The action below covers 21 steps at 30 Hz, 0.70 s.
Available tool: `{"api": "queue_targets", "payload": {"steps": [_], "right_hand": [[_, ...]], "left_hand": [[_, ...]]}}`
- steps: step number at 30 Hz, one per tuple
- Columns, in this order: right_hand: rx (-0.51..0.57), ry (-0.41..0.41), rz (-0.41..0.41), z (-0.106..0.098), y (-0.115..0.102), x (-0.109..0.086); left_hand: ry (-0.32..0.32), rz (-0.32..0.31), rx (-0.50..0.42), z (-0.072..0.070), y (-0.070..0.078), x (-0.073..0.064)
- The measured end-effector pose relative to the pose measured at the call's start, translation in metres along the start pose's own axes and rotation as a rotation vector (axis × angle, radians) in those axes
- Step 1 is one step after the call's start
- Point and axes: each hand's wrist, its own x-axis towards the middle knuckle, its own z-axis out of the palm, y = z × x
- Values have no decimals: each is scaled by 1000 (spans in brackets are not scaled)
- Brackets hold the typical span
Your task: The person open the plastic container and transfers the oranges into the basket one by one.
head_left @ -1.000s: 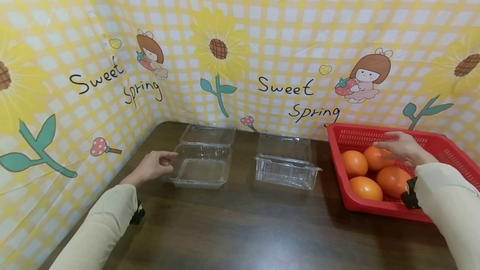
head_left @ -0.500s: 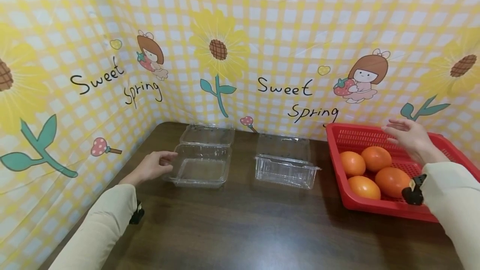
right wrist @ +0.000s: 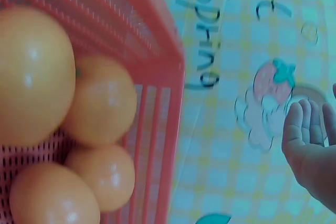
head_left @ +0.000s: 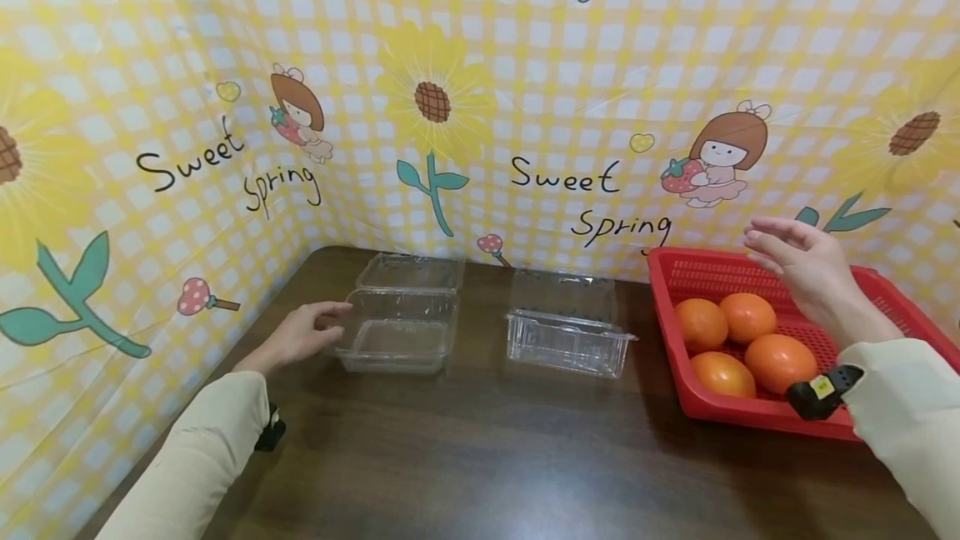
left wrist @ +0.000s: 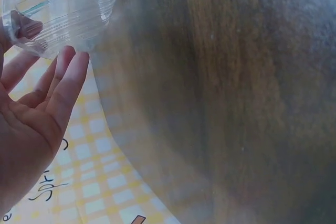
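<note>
My left hand [head_left: 303,332] is beside the left rim of a clear plastic clamshell box [head_left: 401,336], with its fingers loosely bent. In the left wrist view the fingertips [left wrist: 79,61] come right to the wall of the clear box [left wrist: 68,14], and one digit shows through the plastic. The box's lid is folded back and it has nothing in it. My right hand [head_left: 806,269] is raised over the red basket [head_left: 678,382], with relaxed fingers and nothing in them. Several oranges [head_left: 780,363] lie in the left part of that basket; the right wrist view shows large oranges [right wrist: 31,77] close up.
A second clear clamshell box [head_left: 566,348], also with its lid back, stands between the first box and the basket. All stand on a dark wooden table [head_left: 480,457]. A yellow checked cloth [head_left: 555,90] hangs close behind and along the left side.
My right hand has lifted up and away from the oranges in the basket, holding nothing. My left hand has stayed beside the left box.
</note>
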Motion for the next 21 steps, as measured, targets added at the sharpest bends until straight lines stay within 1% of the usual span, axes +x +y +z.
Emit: {"api": "queue_targets", "payload": {"steps": [4,9,13,16,21], "right_hand": [[34,-70,-15,14,1,-6],[-34,-148,-49,30,3,-14],[-32,-198,-75,41,5,-18],[-18,-221,-81,47,6,-19],[-80,-220,-66,55,7,-21]], "left_hand": [[22,-4,-12,-1,2,-2],[54,-26,-37,0,3,-1],[76,-47,-50,-1,4,1],[95,-43,-49,-2,4,4],[158,-30,-71,-2,7,8]]}}
